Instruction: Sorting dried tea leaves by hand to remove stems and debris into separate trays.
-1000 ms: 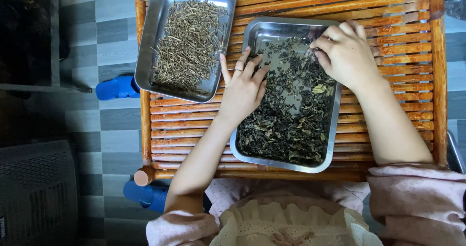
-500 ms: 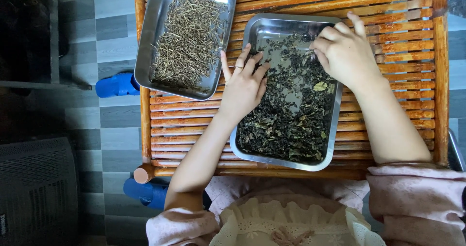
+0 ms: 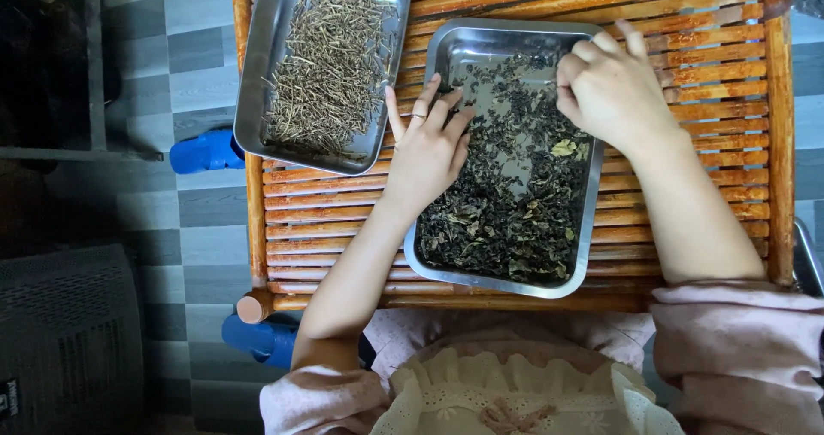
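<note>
Hands both work in the steel tray (image 3: 446,48) of dark dried leaves (image 3: 506,220), which sits on the slatted wooden counter (image 3: 687,23) right of a second tray (image 3: 257,100) holding pale dried stems (image 3: 330,66). Left hand (image 3: 427,152) lies flat on the leaves at the tray's left rim, fingers spread, holding nothing. Right hand (image 3: 614,87) is at the far right corner, fingers curled together over the leaves; can't tell whether that grip pinches anything.
</note>
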